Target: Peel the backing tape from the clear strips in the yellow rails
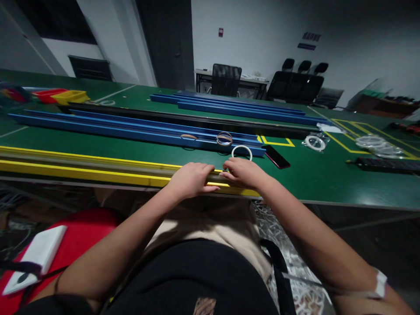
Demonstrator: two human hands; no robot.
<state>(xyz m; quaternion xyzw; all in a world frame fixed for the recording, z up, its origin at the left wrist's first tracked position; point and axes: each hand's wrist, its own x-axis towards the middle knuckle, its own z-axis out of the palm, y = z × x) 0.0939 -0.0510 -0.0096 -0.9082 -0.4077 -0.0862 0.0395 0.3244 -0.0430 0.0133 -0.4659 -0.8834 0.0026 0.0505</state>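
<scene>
A long yellow channel (98, 173) lies along the front edge of the green table, with a greyish inner groove. My left hand (193, 178) is closed over it close to its right end, thumb on the near side. Just to the right, my right hand (244, 173) bends over the same channel, its fingers curled and pinched together. What lies between those fingertips is too small to make out. Directly behind the right hand a white ring (242, 148), like a tape roll, shows; its lower part is hidden by the hand.
Beyond lie blue channels (131, 131), a long black bar (197, 120) and a clear tape roll (224, 138). A phone (277, 157) and a bagged white roll (315, 142) are to the right. Red and yellow bins (70, 97) stand far left. A red stool (88, 223) is below.
</scene>
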